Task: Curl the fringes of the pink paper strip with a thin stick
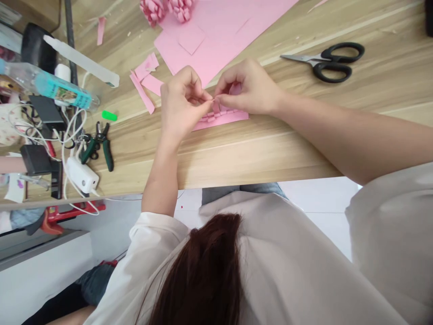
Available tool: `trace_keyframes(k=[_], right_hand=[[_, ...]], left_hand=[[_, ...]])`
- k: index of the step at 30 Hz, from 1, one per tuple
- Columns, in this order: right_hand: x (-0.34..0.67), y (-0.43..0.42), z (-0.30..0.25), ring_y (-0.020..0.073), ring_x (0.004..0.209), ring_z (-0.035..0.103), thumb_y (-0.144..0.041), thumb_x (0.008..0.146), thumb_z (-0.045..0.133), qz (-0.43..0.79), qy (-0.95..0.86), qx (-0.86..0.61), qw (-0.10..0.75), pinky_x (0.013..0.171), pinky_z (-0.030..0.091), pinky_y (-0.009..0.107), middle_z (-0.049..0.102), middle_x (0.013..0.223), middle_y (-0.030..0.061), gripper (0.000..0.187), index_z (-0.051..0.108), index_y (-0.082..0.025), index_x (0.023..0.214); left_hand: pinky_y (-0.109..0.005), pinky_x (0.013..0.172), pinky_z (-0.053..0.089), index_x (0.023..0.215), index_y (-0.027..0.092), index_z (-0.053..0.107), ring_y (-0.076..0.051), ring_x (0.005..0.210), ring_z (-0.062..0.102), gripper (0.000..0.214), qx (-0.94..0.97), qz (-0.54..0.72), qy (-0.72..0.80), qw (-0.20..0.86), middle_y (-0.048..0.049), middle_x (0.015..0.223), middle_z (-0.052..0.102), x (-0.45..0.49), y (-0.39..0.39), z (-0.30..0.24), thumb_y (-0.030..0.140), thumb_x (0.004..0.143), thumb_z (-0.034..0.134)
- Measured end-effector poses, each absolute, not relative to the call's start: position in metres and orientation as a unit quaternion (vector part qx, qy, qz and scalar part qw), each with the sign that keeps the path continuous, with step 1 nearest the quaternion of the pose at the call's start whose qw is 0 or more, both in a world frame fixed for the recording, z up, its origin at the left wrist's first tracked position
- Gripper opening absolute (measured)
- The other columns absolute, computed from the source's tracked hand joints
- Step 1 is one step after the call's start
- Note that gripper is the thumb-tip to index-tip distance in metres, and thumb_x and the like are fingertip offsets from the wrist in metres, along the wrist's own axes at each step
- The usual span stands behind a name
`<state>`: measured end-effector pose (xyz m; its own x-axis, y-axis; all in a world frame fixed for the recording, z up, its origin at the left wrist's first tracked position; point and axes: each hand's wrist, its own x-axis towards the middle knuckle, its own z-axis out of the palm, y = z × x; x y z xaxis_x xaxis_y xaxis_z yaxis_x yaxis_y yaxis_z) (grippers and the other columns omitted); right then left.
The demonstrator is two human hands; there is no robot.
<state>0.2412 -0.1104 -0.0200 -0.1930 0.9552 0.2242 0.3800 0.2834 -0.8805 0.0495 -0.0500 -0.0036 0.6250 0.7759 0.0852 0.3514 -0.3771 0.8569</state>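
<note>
My left hand [181, 103] and my right hand [246, 87] meet above a pink paper strip [221, 119] lying on the wooden table [257, 160]. Their fingertips pinch a small pleated section of it, and the fingers partly hide the folds. Behind the hands lies a large pink paper sheet [203, 43] with a square piece [191, 38] on it. Loose pink paper strips [145, 79] sit just beyond my left hand. Two pink folded paper rosettes [165, 6] are cut off by the top edge. Black-handled scissors [333, 61] lie to the right of my right hand.
At the table's left stand a water bottle [56, 85], green-handled pliers [98, 146], a white power adapter [83, 176], a green marker cap [109, 116] and tangled white cables [69, 144]. The table's near edge [237, 183] runs below my forearms.
</note>
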Motion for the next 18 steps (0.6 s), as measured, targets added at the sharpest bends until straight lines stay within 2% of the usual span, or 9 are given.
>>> trace_keyframes(k=[6,12,18], right_hand=[[0.2418,-0.1094,-0.0227,0.0141,0.076,0.062,-0.018,0.078,0.059,0.331,-0.691,-0.495,0.408,0.072,0.047,0.028,0.074,0.080,-0.0010,0.011,0.067,-0.024,0.074],[0.2407,-0.1099,-0.0230,0.0127,0.073,0.059,-0.018,0.079,0.061,0.328,-0.686,-0.493,0.423,0.070,0.045,0.027,0.070,0.074,-0.0009,0.008,0.064,-0.022,0.073],[0.2418,-0.1082,-0.0235,0.0147,0.072,0.059,-0.016,0.076,0.063,0.332,-0.698,-0.481,0.414,0.068,0.045,0.029,0.070,0.073,-0.0007,0.009,0.067,-0.023,0.072]], left_hand=[[-0.032,0.061,0.047,0.077,0.024,0.044,-0.018,0.074,0.067,0.038,0.797,0.271,0.369,0.395,0.0034,0.070,0.068,0.0500,-0.0525,-0.0053,0.031,0.072,0.081],[-0.032,0.065,0.043,0.081,0.023,0.046,-0.017,0.073,0.063,0.038,0.805,0.257,0.366,0.389,0.0039,0.067,0.065,0.0475,-0.0473,-0.0079,0.033,0.073,0.082],[-0.034,0.066,0.045,0.082,0.024,0.042,-0.019,0.073,0.066,0.041,0.785,0.253,0.358,0.437,0.0036,0.066,0.065,0.0485,-0.0496,-0.0082,0.034,0.075,0.081]])
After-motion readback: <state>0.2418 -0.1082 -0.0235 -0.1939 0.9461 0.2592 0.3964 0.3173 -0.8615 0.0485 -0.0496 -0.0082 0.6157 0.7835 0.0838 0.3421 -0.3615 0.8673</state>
